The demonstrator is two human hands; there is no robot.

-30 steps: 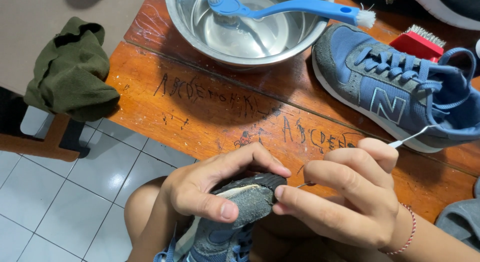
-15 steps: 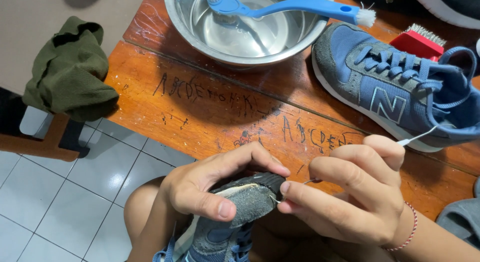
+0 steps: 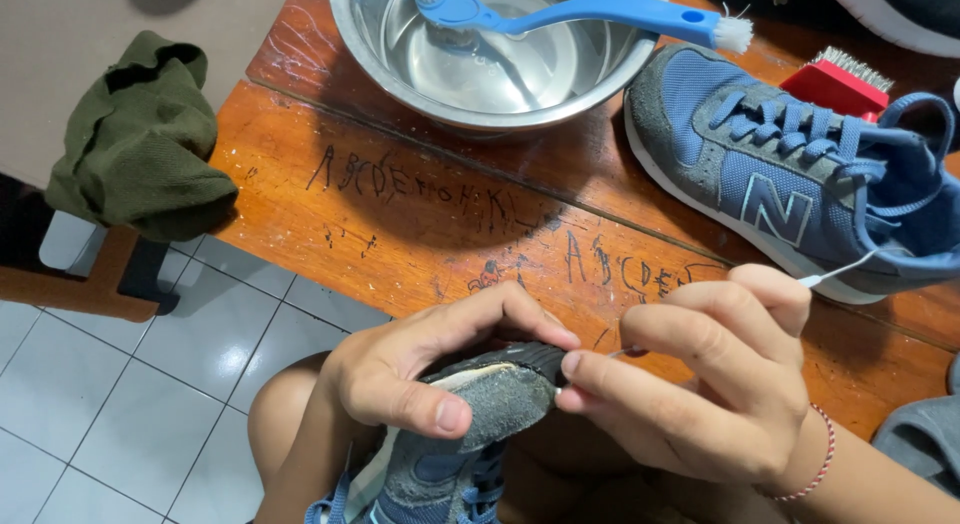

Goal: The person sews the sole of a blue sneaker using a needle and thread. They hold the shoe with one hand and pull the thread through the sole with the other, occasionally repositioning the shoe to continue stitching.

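Observation:
My left hand (image 3: 420, 369) grips the toe of a blue and grey sneaker (image 3: 465, 439) held over my lap, thumb pressed on the grey suede toe cap. My right hand (image 3: 700, 384) pinches a thin white swab stick (image 3: 835, 272) between thumb and fingers, its tip at the seam where the toe meets the dark sole. The stick's other end pokes out past my knuckles.
A second blue sneaker (image 3: 800, 174) lies on the scratched wooden table (image 3: 400, 214). A steel bowl of water (image 3: 500, 59) holds a blue brush (image 3: 590, 14). A red brush (image 3: 840, 84) sits behind the shoe. A green cloth (image 3: 140, 134) lies on a seat at left.
My right hand has shifted slightly left and up, bringing the stick's tip closer against the toe seam. The left hand and shoe stay nearly still.

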